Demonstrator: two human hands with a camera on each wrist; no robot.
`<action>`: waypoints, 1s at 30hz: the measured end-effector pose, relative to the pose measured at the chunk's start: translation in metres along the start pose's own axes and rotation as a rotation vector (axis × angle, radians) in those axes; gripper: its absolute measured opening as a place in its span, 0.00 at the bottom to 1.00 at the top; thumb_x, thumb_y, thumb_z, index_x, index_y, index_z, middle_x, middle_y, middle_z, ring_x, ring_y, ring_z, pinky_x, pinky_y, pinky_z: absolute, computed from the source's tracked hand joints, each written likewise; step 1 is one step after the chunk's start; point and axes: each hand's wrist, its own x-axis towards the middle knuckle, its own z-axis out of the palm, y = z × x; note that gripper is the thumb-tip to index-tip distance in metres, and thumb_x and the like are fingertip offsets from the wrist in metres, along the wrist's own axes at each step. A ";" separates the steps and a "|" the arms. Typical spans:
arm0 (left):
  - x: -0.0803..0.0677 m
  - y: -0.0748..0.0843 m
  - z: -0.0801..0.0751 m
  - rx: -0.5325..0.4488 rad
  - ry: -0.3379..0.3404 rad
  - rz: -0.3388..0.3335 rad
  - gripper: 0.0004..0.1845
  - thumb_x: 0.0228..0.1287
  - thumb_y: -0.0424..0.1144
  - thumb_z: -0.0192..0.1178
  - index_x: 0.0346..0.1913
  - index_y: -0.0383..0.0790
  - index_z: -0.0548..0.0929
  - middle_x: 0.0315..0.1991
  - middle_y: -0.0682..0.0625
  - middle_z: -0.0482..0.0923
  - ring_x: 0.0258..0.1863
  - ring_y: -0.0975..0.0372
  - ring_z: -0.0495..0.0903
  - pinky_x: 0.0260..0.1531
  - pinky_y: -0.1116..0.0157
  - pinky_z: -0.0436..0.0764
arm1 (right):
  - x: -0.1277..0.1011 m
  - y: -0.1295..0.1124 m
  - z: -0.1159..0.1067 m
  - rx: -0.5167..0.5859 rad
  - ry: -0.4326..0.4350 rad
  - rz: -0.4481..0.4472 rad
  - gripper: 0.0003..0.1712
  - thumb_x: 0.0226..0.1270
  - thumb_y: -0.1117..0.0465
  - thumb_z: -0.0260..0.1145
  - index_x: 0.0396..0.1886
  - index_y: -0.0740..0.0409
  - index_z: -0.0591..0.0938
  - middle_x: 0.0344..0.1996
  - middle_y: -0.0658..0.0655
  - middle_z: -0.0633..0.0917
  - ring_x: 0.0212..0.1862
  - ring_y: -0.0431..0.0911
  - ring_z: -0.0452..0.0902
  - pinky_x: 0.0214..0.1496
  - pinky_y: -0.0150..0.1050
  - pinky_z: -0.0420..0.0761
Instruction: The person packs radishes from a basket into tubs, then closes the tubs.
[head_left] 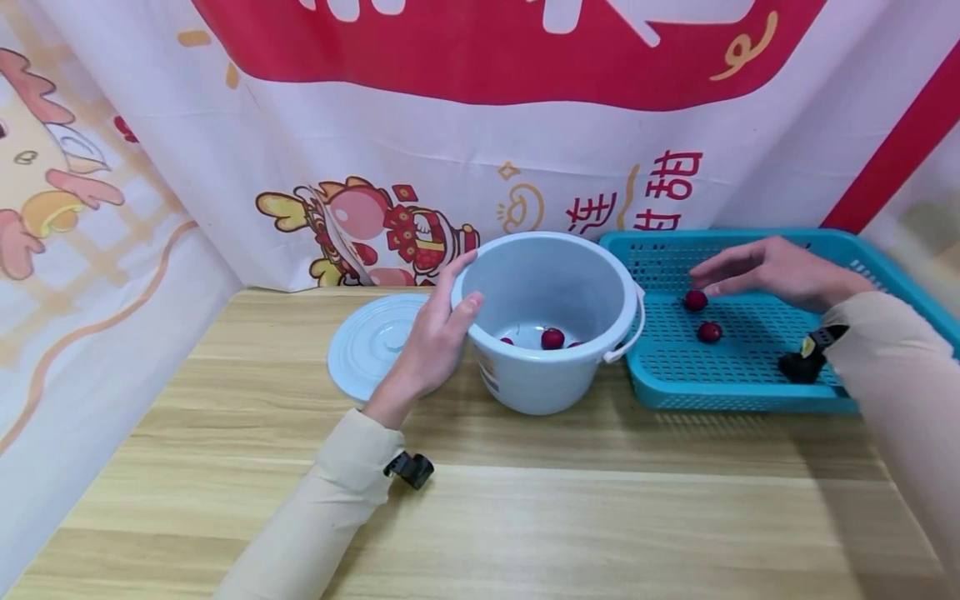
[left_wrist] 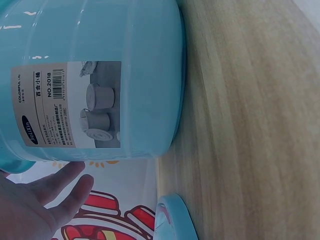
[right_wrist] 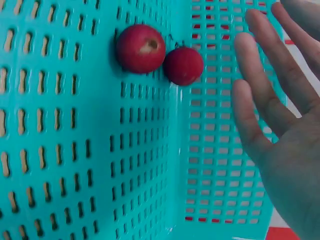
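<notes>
While the left hand [head_left: 429, 350] rests against the near left side of the pale blue round plastic bucket [head_left: 551, 379], thumb at the rim and fingers straight on the outer wall, the right hand [head_left: 780, 271] hovers with fingers spread and relaxed over the teal perforated plastic tray [head_left: 738, 390], gripping nothing. The bucket stands upright, mouth upward, its white bail handle [head_left: 628, 333] hanging down the right side toward the tray; the left wrist view shows its printed label [left_wrist: 67, 105] on the wall facing the person. Inside, on the bottom, lies a small round red fruit [head_left: 552, 338], with bits of others showing beside it. Two more red fruits lie on the tray floor: the farther one [head_left: 695, 300] just under the right fingertips, the nearer one [head_left: 709, 332] slightly toward the person. In the right wrist view they sit close together; whether they touch is unclear. The bucket's pale blue round lid [head_left: 371, 346] lies flat on the light wooden table [head_left: 570, 517] behind the left hand. The bucket stands between lid and tray, just beside the tray's left wall. A printed red-and-white cloth [head_left: 480, 125] hangs behind.
</notes>
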 end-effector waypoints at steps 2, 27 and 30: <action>0.000 0.000 0.001 -0.002 -0.003 0.000 0.33 0.81 0.53 0.45 0.84 0.62 0.53 0.84 0.50 0.58 0.79 0.50 0.67 0.72 0.41 0.75 | 0.001 0.006 -0.002 0.002 -0.037 0.015 0.36 0.71 0.54 0.74 0.76 0.54 0.76 0.74 0.65 0.76 0.73 0.64 0.65 0.62 0.67 0.82; 0.000 0.002 0.000 -0.011 0.000 0.007 0.33 0.81 0.55 0.45 0.84 0.64 0.53 0.83 0.50 0.61 0.77 0.51 0.69 0.71 0.42 0.78 | 0.014 0.025 0.005 -0.095 -0.281 0.130 0.31 0.69 0.57 0.75 0.69 0.64 0.81 0.53 0.59 0.89 0.56 0.50 0.80 0.60 0.53 0.86; -0.001 0.002 0.000 -0.008 0.002 0.005 0.33 0.81 0.55 0.46 0.84 0.63 0.53 0.83 0.49 0.61 0.77 0.51 0.69 0.70 0.42 0.78 | 0.014 0.023 0.006 -0.114 -0.288 0.125 0.31 0.69 0.56 0.75 0.68 0.65 0.82 0.51 0.57 0.88 0.54 0.50 0.78 0.57 0.49 0.86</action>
